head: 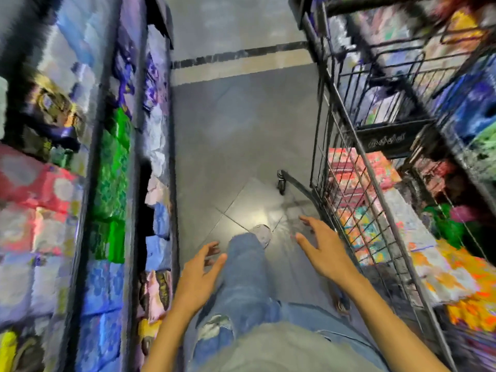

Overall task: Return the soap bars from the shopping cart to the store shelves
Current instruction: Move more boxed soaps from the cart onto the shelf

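Left hand (200, 272): spread, nothing held.
Right hand (320, 248): spread, nothing held.
Cart (349, 200): 3 o'clock; packs (357, 167) inside blurred.

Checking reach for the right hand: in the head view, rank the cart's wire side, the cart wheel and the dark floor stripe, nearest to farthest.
1. cart's wire side, close beside the right hand, on its right.
2. cart wheel, ahead on the floor, slightly left.
3. dark floor stripe, far up the aisle.
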Demonstrator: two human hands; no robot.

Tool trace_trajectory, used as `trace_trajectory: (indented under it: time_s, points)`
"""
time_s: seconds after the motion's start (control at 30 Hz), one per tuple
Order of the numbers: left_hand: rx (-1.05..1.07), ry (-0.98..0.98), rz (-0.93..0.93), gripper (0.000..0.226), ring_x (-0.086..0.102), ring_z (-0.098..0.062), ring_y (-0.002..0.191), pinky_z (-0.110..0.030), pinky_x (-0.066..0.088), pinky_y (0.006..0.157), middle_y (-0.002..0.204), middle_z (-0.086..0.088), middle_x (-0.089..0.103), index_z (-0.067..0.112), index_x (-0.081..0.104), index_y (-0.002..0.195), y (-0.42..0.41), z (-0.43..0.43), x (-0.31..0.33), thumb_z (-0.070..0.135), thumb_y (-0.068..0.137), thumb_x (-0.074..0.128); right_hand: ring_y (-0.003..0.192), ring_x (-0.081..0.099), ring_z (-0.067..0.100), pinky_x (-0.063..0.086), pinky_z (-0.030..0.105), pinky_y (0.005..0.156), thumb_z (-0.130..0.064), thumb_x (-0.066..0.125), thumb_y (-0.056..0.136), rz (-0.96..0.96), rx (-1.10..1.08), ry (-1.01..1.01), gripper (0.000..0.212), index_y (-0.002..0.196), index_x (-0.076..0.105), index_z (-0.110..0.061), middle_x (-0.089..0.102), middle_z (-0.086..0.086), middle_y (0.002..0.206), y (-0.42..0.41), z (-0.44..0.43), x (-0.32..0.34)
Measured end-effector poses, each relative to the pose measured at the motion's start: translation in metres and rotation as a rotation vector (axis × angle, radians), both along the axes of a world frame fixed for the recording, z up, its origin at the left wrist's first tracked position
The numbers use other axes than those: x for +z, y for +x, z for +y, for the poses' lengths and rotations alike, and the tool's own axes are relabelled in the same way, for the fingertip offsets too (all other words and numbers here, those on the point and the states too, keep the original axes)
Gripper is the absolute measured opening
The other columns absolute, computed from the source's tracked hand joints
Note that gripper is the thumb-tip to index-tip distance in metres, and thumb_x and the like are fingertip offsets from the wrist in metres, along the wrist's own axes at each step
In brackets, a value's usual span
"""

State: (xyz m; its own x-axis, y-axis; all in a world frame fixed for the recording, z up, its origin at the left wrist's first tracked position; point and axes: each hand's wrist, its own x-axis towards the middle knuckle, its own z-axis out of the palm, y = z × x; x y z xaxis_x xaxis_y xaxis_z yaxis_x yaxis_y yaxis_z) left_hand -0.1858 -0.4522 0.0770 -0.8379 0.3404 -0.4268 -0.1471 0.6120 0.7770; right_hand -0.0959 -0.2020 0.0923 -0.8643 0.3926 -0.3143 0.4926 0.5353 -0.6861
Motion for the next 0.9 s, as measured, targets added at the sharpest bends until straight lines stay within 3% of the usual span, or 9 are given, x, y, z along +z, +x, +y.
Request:
trace_trajectory:
  time_s: [0.13,0.23,0.3,0.4,0.53,0.63,0.73,0.83,0.9]
  points:
    - [-0.290,0.050,0.064,0.028,0.057,0.001,0.099,-0.009,0.041,0.086,0.113,0.008,0.062,0.028,0.053,0.118,-0.084,0.077,0.020,0.027,0.090,0.058,0.120,0.051,0.017,0.039,0.028,0.099,-0.044,0.051,0.091,0.020,-0.218,-0.014,0.048,0.132,0.049,-0.020,0.054,0.000,0.131,-0.022,0.031,0.011]
    - [-0.559,0.084,0.129,0.027,0.057,0.003,0.096,-0.004,0.040,0.078,0.110,0.013,0.060,0.029,0.053,0.118,-0.137,0.152,0.048,0.029,0.091,0.056,0.118,0.048,0.010,0.030,0.016,0.094,-0.035,0.055,0.093,0.028,-0.448,0.025,0.042,0.132,0.049,-0.020,0.053,-0.003,0.130,-0.026,0.050,0.027]
    - [-0.723,0.117,0.191,0.025,0.057,0.002,0.093,-0.010,0.042,0.080,0.107,0.015,0.060,0.031,0.053,0.116,-0.161,0.204,0.066,0.029,0.091,0.057,0.123,0.046,0.013,0.030,0.018,0.097,-0.033,0.054,0.093,0.025,-0.606,0.023,0.044,0.135,0.047,-0.019,0.051,-0.003,0.135,-0.024,0.059,0.036]
    - [-0.953,0.179,0.257,0.027,0.057,0.006,0.088,-0.004,0.042,0.076,0.105,0.016,0.060,0.025,0.056,0.118,-0.180,0.276,0.081,0.029,0.091,0.057,0.127,0.045,0.019,0.030,0.020,0.099,-0.033,0.053,0.093,0.021,-0.821,0.054,0.046,0.136,0.047,-0.017,0.051,-0.001,0.136,-0.017,0.063,0.043]
    - [-1.227,0.273,0.275,0.029,0.060,0.005,0.094,-0.021,0.051,0.078,0.104,0.022,0.062,0.032,0.054,0.117,-0.170,0.343,0.092,0.045,0.091,0.053,0.121,0.050,0.020,0.030,0.016,0.095,-0.043,0.050,0.088,-0.008,-1.110,0.078,0.050,0.131,0.052,-0.017,0.056,0.002,0.131,-0.003,0.053,0.053]
    - [-1.378,0.314,0.227,0.034,0.061,0.002,0.098,-0.018,0.050,0.081,0.108,0.020,0.062,0.027,0.056,0.119,-0.149,0.378,0.089,0.044,0.091,0.052,0.117,0.052,0.015,0.037,0.022,0.099,-0.041,0.052,0.088,-0.003,-1.315,0.081,0.045,0.128,0.055,-0.020,0.058,-0.003,0.124,0.008,0.046,0.053]
    - [-1.515,0.320,0.215,0.041,0.060,0.002,0.093,-0.008,0.044,0.075,0.107,0.015,0.063,0.022,0.057,0.121,-0.124,0.408,0.078,0.045,0.088,0.051,0.119,0.051,0.018,0.027,0.010,0.090,-0.034,0.056,0.092,-0.055,-1.423,0.108,0.039,0.128,0.054,-0.019,0.058,-0.001,0.125,0.022,0.050,0.050]
    - [-1.625,0.238,0.170,0.039,0.059,-0.004,0.097,-0.003,0.040,0.074,0.113,0.011,0.060,0.017,0.055,0.125,-0.100,0.434,0.060,0.037,0.092,0.056,0.123,0.047,0.023,0.030,0.019,0.090,-0.027,0.056,0.093,-0.124,-1.489,0.058,0.038,0.130,0.053,-0.018,0.055,0.004,0.130,0.035,0.065,0.046]
    - [-1.685,0.158,0.157,0.040,0.061,-0.012,0.100,-0.016,0.045,0.083,0.119,0.004,0.061,0.015,0.055,0.126,-0.085,0.451,0.043,0.036,0.092,0.056,0.121,0.048,0.026,0.033,0.026,0.093,-0.025,0.056,0.093,-0.146,-1.505,0.023,0.038,0.130,0.054,-0.017,0.056,0.009,0.128,0.046,0.081,0.041]
